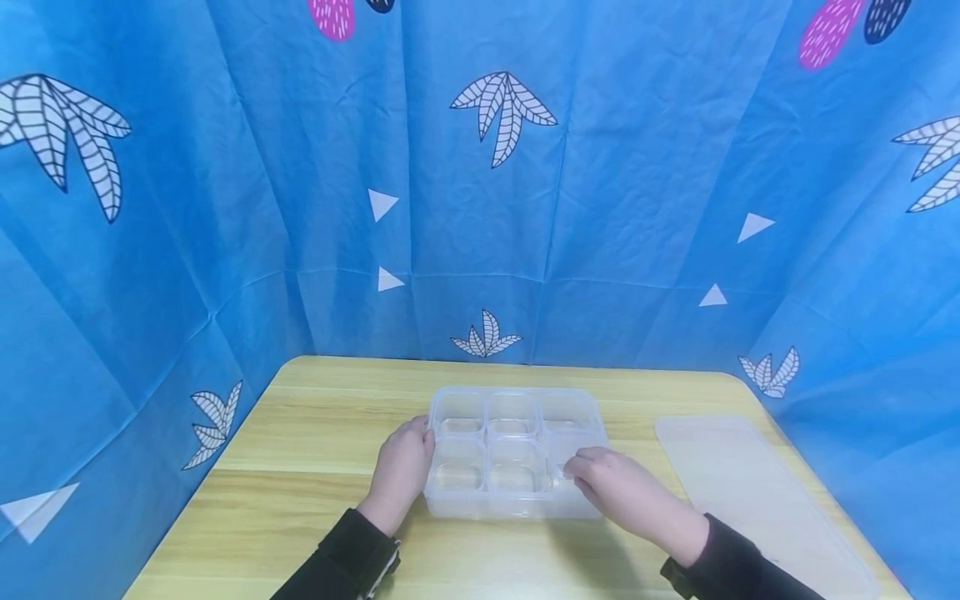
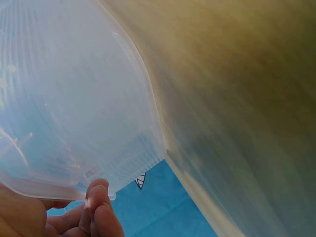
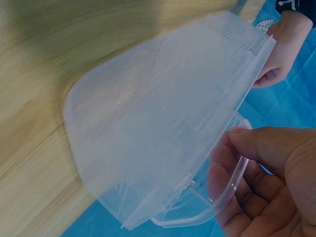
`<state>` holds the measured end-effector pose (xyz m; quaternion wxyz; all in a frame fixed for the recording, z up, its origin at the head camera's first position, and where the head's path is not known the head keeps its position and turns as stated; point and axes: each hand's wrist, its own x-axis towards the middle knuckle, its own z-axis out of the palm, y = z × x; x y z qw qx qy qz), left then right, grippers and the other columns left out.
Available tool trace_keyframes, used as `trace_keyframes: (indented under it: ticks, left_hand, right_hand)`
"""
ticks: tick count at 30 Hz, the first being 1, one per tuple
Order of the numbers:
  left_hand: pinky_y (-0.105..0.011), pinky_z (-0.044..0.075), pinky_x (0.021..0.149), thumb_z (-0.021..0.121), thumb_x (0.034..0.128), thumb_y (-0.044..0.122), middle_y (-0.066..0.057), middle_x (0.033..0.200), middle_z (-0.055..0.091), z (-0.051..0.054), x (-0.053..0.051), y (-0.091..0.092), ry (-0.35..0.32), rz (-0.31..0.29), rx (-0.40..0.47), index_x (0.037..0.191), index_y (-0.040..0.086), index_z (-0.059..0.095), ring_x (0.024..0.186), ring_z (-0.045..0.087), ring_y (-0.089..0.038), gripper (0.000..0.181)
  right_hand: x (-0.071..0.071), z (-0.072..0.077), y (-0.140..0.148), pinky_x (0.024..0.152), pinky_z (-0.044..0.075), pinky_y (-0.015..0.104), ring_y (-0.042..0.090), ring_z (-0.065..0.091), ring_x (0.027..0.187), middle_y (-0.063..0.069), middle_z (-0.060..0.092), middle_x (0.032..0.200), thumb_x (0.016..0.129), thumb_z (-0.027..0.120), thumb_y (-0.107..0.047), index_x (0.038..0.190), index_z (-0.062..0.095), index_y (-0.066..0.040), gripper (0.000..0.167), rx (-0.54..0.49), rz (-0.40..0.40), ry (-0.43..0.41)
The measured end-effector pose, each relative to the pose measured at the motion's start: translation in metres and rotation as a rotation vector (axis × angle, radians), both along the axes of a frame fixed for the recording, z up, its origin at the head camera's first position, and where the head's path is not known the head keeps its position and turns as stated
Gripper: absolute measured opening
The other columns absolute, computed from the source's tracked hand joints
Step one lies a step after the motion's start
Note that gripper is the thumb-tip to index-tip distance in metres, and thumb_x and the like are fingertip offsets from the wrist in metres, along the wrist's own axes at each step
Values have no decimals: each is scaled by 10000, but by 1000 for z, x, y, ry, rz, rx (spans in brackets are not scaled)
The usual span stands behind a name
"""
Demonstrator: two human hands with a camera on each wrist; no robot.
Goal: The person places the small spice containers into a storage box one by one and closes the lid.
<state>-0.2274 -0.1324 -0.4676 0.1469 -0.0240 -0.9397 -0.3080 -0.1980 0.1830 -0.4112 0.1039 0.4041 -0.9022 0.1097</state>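
Note:
A translucent plastic organizer box (image 1: 517, 507), holding several small clear bins in two rows, stands at the middle of the table. My left hand (image 1: 402, 467) grips its left side near the back; in the left wrist view, the fingers (image 2: 98, 212) curl at the rim. At the front right corner, my right hand (image 1: 622, 490) pinches the rim of a small clear bin (image 3: 197, 217). The right wrist view has this bin's rim sticking up past the box edge, with the thumb on one side and fingers on the other. Much of that bin is hidden by the box wall.
A flat translucent lid (image 1: 750, 492) lies on the right of the wooden table (image 1: 300, 517). Blue patterned cloth (image 1: 480, 217) hangs behind the table and along both sides.

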Motion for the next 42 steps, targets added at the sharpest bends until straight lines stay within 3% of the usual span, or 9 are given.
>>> trace_keyframes:
  ticks: [20, 33, 42]
  left_hand:
    - [-499, 568, 879, 538, 1021, 113, -236, 1125, 679, 0, -1, -1, 0, 0, 10, 1247, -86, 613, 1042, 666, -391, 310]
    - [-491, 573, 868, 544, 1020, 112, -233, 1106, 685, -1, -1, 0, 17, -6, 3, 1233, -89, 622, 1024, 673, -387, 303]
    - [-487, 571, 878, 545, 1023, 123, -230, 1111, 685, -3, -2, 0, 17, -4, -1, 1237, -86, 620, 1035, 671, -383, 308]
  right_hand:
    - [-1, -8, -1, 743, 582, 304, 174, 665, 820, 3, 672, 861, 842, 717, 41, 945, 717, -75, 155, 30, -14, -14]
    - [-3, -7, 0, 768, 585, 311, 158, 671, 833, -12, 678, 862, 862, 708, 28, 942, 720, -61, 120, 19, 6, -74]
    - [-2, -5, 0, 693, 551, 279, 54, 564, 734, -90, 583, 780, 922, 650, -4, 855, 672, -105, 123, 30, 23, -125]
